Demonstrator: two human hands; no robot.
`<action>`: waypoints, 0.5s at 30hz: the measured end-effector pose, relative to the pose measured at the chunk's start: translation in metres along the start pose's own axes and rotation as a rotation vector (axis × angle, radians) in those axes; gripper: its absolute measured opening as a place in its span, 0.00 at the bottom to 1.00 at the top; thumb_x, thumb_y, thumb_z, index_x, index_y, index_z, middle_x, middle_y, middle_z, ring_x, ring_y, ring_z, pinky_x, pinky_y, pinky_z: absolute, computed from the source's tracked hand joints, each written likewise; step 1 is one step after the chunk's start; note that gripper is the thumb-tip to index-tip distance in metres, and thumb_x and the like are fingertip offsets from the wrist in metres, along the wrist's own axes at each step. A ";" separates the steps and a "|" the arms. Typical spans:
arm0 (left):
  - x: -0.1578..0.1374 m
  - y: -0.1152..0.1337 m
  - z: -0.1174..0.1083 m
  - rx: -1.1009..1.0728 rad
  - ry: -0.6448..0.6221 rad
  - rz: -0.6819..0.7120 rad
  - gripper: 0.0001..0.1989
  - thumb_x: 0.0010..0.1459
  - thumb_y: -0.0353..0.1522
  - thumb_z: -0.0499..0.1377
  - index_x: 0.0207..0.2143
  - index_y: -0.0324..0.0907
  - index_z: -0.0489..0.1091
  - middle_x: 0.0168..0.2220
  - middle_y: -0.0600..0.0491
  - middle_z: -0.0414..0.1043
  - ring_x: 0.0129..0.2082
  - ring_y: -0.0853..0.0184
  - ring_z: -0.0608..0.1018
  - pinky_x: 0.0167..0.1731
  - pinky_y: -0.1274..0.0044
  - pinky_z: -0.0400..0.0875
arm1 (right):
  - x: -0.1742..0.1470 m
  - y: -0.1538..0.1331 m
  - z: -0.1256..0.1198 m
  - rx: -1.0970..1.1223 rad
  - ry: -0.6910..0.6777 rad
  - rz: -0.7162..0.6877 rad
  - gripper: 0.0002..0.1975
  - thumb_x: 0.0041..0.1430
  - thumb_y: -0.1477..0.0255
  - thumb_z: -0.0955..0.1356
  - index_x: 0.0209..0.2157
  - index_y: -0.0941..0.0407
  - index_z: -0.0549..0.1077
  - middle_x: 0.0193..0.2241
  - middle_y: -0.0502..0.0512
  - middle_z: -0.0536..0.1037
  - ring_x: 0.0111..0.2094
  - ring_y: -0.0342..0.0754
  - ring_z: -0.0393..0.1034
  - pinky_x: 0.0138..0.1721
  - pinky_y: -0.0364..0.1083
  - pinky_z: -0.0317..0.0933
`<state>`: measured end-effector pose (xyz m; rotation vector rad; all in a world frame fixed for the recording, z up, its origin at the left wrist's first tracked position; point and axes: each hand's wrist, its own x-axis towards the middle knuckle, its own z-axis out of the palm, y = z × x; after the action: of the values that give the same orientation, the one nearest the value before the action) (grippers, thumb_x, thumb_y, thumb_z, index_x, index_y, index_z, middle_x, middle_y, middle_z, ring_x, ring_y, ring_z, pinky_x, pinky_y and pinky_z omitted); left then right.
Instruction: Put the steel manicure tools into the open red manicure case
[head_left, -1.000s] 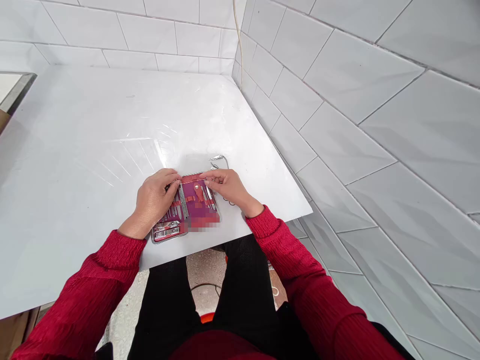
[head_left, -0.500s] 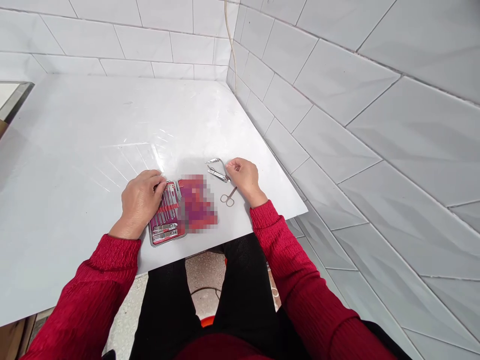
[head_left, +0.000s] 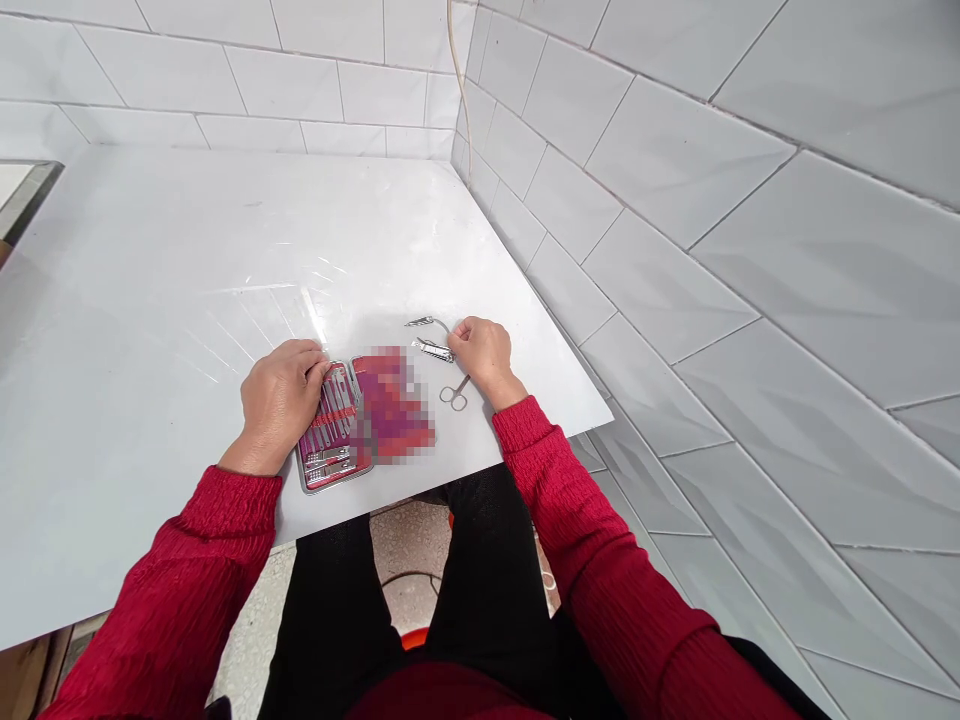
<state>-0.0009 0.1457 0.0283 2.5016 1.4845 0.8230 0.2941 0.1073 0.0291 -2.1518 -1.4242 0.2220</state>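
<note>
My left hand (head_left: pixel 281 400) is closed over the left edge of an opened manicure case (head_left: pixel 336 484), its thumb near the upper corner. Slim metal tools (head_left: pixel 330 415) and nail clippers (head_left: pixel 328 464) sit in this half of the case. The other half (head_left: pixel 390 405) is blurred out, red and purple. My right hand (head_left: pixel 484 355) is closed, thumb and finger pinched at the end of a silver nail clipper (head_left: pixel 433 349) on the table. A small nipper-like tool (head_left: pixel 421 321) with a curved handle reaches to the same fingertips. Small scissors (head_left: pixel 453 398) lie under that hand, tips hidden.
The case lies near the front edge of a white table (head_left: pixel 150 350). Tiled walls (head_left: pixel 675 250) meet behind and to the right, with a thin cable (head_left: pixel 463 90) in the corner. A dark-edged object (head_left: pixel 34 195) stands at the far left.
The nail clipper has turned slightly at my right fingertips, and the curved-handled tool has shifted a little left. My left hand stays at the case.
</note>
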 end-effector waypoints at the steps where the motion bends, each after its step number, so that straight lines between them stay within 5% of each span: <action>1: 0.000 0.000 0.000 -0.004 0.001 -0.004 0.17 0.69 0.35 0.52 0.35 0.45 0.79 0.49 0.49 0.81 0.47 0.54 0.81 0.38 0.66 0.73 | 0.000 0.000 -0.001 -0.002 -0.001 0.004 0.10 0.58 0.77 0.67 0.24 0.53 0.70 0.26 0.49 0.79 0.29 0.47 0.68 0.31 0.45 0.54; 15: -0.001 0.003 -0.002 -0.002 -0.010 -0.010 0.16 0.69 0.36 0.52 0.33 0.45 0.78 0.50 0.51 0.81 0.48 0.56 0.81 0.38 0.68 0.72 | -0.002 0.003 -0.001 -0.039 0.040 0.023 0.07 0.62 0.76 0.66 0.30 0.54 0.75 0.29 0.52 0.80 0.32 0.50 0.71 0.35 0.47 0.56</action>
<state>0.0006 0.1432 0.0306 2.4909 1.4914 0.8089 0.2963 0.1042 0.0281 -2.1923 -1.3928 0.1606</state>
